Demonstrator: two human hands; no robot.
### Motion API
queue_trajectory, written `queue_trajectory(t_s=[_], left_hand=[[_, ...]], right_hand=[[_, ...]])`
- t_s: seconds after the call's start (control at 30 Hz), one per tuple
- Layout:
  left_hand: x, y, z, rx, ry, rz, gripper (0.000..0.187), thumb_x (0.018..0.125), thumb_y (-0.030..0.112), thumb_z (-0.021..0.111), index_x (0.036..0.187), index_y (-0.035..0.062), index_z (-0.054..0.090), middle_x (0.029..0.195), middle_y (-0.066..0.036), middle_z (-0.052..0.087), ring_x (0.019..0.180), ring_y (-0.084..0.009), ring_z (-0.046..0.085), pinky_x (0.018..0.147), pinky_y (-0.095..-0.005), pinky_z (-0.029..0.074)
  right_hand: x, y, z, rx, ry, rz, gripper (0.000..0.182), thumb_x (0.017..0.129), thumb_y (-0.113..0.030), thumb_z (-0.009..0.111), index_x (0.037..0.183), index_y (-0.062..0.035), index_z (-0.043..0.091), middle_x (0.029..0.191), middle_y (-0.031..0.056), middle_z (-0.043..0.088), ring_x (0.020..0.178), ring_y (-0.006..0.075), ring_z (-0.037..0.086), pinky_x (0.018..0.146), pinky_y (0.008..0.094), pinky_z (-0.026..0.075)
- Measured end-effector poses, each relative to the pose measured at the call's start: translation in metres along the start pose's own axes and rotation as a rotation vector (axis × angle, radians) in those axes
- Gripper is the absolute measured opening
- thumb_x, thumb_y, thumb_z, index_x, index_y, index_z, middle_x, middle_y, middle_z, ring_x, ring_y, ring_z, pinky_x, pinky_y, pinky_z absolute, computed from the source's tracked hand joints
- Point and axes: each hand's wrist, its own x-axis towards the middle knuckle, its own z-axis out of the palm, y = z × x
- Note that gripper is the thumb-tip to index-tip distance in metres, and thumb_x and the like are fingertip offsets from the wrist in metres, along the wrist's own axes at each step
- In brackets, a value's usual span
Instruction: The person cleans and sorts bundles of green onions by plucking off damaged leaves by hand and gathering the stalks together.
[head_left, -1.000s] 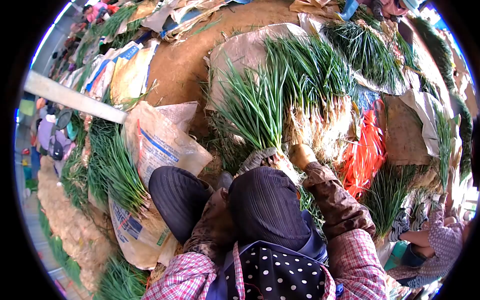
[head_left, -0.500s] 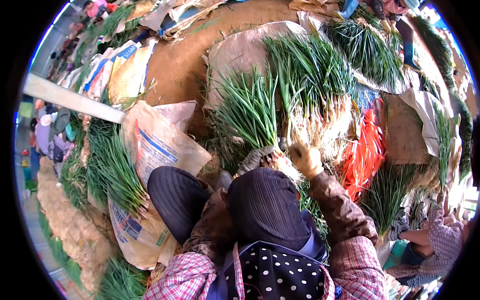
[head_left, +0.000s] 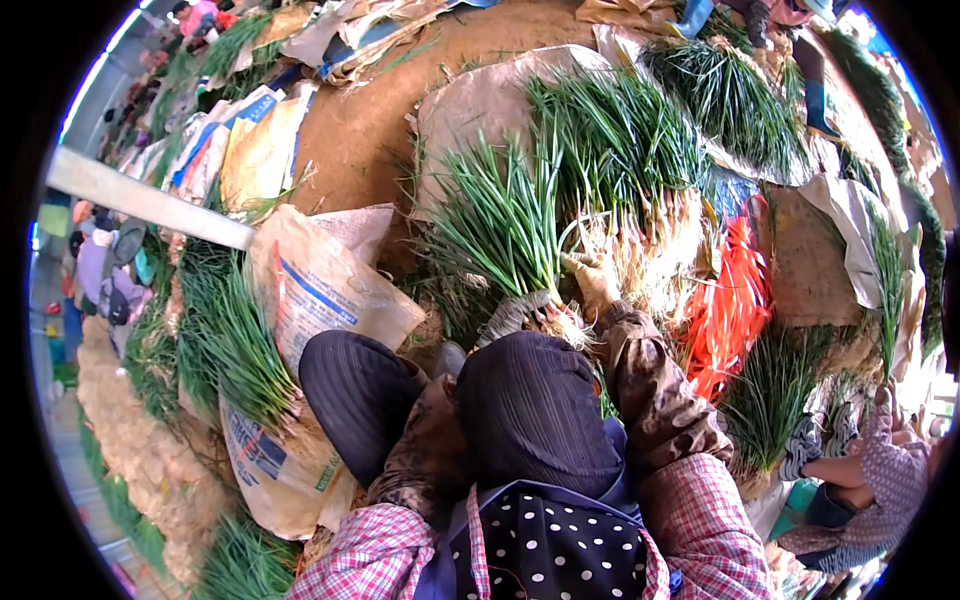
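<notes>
1. Since the last frame, the right hand [head_left: 594, 282] has moved forward and left, from near the knee [head_left: 535, 405] to the root end of the onion pile [head_left: 635, 140].
2. Its gloved fingers look partly extended toward the bunch [head_left: 505, 225]; I cannot tell whether they grip any stalk.
3. Gloved too, the left hand [head_left: 510, 316] has stayed put, its fingers curled closely round the bunch's lower stems.
4. That bunch slants forward from the left hand, leaves fanned out, roots toward the knee, just left of the pile.
5. Beneath the pile's far side is a sack [head_left: 475, 115].
6. Red strips [head_left: 732, 310] lie right of the pile.
</notes>
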Motion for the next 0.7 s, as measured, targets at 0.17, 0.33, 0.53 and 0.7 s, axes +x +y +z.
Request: queue_trajectory(t_s=[0.17, 0.33, 0.53, 0.7], left_hand=[[0.002, 0.000, -0.003, -0.016, -0.037, -0.012, 0.021, 0.084, 0.022, 0.064, 0.085, 0.0009, 0.063, 0.070, -0.006, 0.062, 0.050, -0.0047, 0.048, 0.042, -0.0160, 0.037], [0.003, 0.002, -0.009, 0.000, -0.065, -0.046, 0.021, 0.084, 0.022, 0.064, 0.085, 0.0014, 0.063, 0.070, -0.006, 0.062, 0.050, -0.0047, 0.049, 0.042, -0.0160, 0.037], [0.002, 0.004, -0.008, 0.030, -0.058, -0.050, 0.020, 0.083, 0.022, 0.065, 0.085, 0.0020, 0.063, 0.070, -0.006, 0.062, 0.050, -0.0045, 0.049, 0.042, -0.0160, 0.037], [0.003, 0.001, -0.017, -0.062, -0.086, -0.142, 0.020, 0.082, 0.022, 0.066, 0.083, 0.0026, 0.063, 0.070, -0.005, 0.063, 0.053, -0.0052, 0.052, 0.044, -0.0172, 0.040]], right_hand=[[0.011, 0.057, -0.022, -0.593, -0.050, 0.005, 0.029, 0.088, -0.006, 0.058, 0.113, 0.0085, 0.054, 0.102, 0.0209, 0.064, 0.087, 0.0204, 0.061, 0.081, 0.0289, 0.050], [-0.014, 0.019, -0.014, 0.171, -0.135, -0.078, 0.039, 0.085, -0.031, 0.066, 0.110, -0.0013, 0.059, 0.089, 0.0123, 0.066, 0.075, 0.0184, 0.063, 0.066, 0.0348, 0.054], [0.008, -0.024, 0.008, -0.104, 0.111, 0.033, 0.041, 0.080, -0.023, 0.072, 0.111, -0.0017, 0.055, 0.080, 0.0089, 0.065, 0.062, 0.0155, 0.062, 0.054, 0.0279, 0.053], [-0.016, -0.013, 0.017, -0.171, 0.158, 0.028, 0.034, 0.078, -0.010, 0.072, 0.103, 0.0091, 0.059, 0.082, 0.0167, 0.067, 0.067, 0.0204, 0.065, 0.059, 0.0262, 0.055]])
